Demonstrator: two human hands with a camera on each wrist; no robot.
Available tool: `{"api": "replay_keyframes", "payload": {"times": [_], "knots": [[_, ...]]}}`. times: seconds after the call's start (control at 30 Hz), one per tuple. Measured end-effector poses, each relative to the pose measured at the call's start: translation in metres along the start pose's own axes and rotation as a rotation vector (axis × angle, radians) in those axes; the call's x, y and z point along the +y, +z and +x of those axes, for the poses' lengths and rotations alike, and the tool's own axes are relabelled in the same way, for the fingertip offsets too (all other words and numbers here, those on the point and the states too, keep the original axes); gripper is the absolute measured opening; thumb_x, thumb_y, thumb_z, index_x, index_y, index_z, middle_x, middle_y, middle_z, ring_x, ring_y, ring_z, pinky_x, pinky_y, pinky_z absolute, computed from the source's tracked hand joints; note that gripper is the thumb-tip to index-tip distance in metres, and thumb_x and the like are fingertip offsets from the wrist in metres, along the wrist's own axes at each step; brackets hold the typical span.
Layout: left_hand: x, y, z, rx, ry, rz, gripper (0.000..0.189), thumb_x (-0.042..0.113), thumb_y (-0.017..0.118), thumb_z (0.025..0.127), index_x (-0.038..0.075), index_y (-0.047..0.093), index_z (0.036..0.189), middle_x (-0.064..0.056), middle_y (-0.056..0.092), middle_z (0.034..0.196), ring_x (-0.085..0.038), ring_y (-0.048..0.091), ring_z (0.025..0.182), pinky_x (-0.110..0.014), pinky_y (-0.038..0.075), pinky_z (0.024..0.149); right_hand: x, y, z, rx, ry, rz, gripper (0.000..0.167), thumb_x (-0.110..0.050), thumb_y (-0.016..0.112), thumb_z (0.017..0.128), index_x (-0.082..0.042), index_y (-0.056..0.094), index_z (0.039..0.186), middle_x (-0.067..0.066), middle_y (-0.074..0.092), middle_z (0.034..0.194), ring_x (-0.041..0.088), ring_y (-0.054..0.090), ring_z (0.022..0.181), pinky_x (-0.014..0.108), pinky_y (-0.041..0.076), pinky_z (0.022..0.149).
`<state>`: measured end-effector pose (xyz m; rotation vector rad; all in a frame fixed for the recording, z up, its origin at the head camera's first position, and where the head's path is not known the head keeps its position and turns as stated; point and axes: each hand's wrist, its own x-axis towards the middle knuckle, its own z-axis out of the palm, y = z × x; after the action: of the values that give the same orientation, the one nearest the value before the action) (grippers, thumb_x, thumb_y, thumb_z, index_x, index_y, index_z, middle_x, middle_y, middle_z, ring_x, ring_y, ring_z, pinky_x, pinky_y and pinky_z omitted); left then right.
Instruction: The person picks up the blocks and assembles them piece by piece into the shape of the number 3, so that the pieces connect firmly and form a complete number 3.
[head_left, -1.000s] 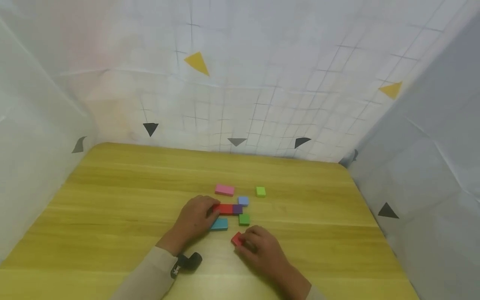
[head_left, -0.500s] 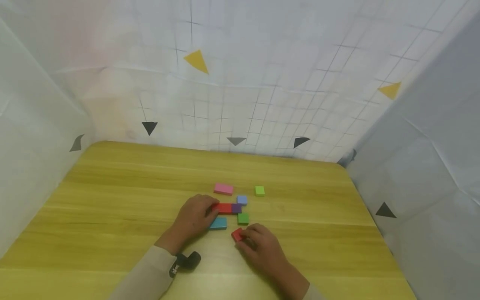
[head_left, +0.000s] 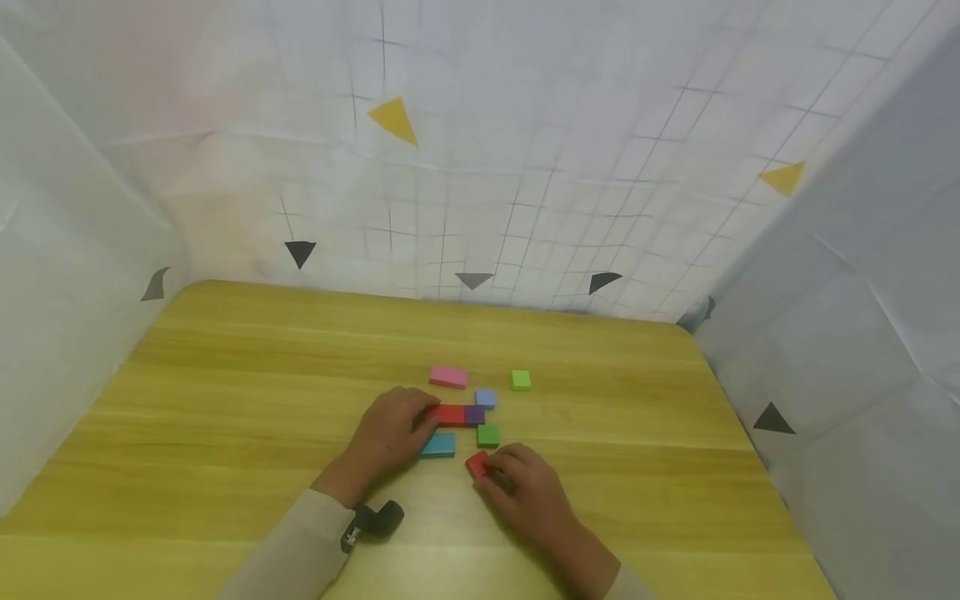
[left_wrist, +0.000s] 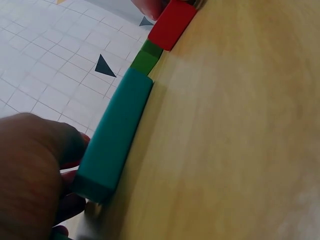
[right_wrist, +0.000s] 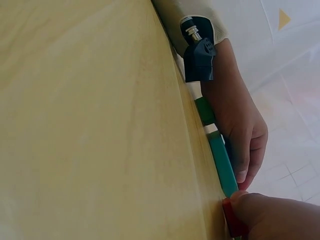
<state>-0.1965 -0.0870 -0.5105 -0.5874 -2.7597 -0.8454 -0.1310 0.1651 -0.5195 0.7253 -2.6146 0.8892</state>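
Pinched ends hidden from above: red bar (head_left: 452,414) in left hand (head_left: 388,431), small red block (head_left: 476,464) in right hand (head_left: 532,498).

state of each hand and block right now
left hand: pinching long red block
right hand: pinching small red block
long red block: held
small red block: held, askew
purple block: touching long red block
blue block: unheld
green block: unheld
teal block: lying flat
pink block: unheld, apart
lime block: unheld
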Motion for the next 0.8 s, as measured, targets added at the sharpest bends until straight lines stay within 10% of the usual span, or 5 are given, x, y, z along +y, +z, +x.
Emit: {"api": "replay_keyframes", "payload": {"times": [0.8], "knots": [[0.0014,-0.0014,0.0006,0.027,-0.001,-0.024,0.022,0.027,0.068,0.094,0.017,0.072,0.113,0.005,0.071,0.108,-0.014,0.063,0.1,-0.034,0.054,0.088,0.0026,0.002,0.0021,0.054,-0.066,0.011,0.022,-0.028,0.081,0.084,-0.016,0.074,0.102,-0.009,0.066,0.1,0.004,0.062,0.089,0.021,0.055,0.076]]}}
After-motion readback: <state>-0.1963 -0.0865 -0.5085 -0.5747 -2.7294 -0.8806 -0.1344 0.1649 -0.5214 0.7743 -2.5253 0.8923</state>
